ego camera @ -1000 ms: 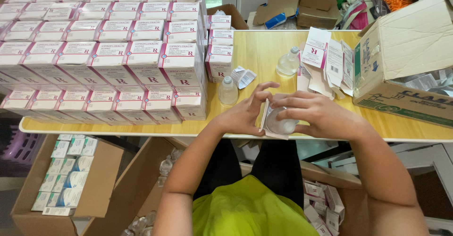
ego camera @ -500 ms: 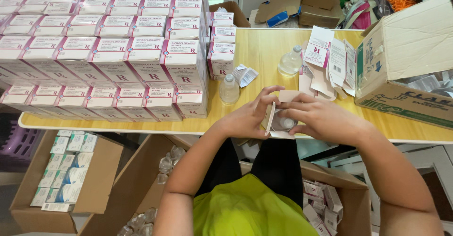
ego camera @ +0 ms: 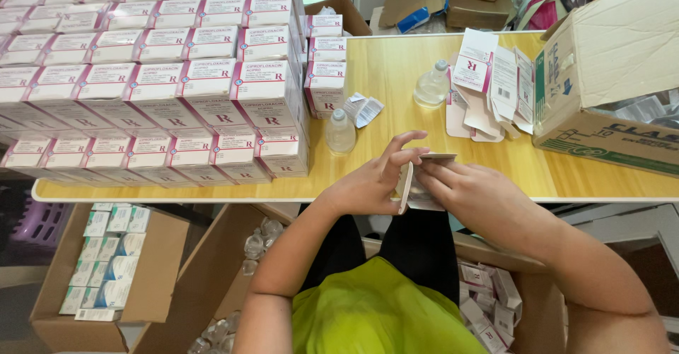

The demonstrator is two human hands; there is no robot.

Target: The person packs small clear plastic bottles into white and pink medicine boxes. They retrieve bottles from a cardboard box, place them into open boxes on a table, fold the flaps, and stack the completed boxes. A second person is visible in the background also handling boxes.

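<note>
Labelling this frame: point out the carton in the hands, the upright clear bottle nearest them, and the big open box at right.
carton (ego camera: 404, 188), head view, open end flap.
clear bottle (ego camera: 340, 134), head view, body.
open cardboard box (ego camera: 601, 124), head view, front wall.

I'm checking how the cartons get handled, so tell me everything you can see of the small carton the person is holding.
The small carton is a white, thin cardboard box with an end flap standing open toward the left. It is held at the near edge of the wooden table, slightly tilted, between both hands: the left hand presses its open flap side with fingers spread, and the right hand grips it from the right and covers much of its body. Whether anything is inside cannot be told.
</note>
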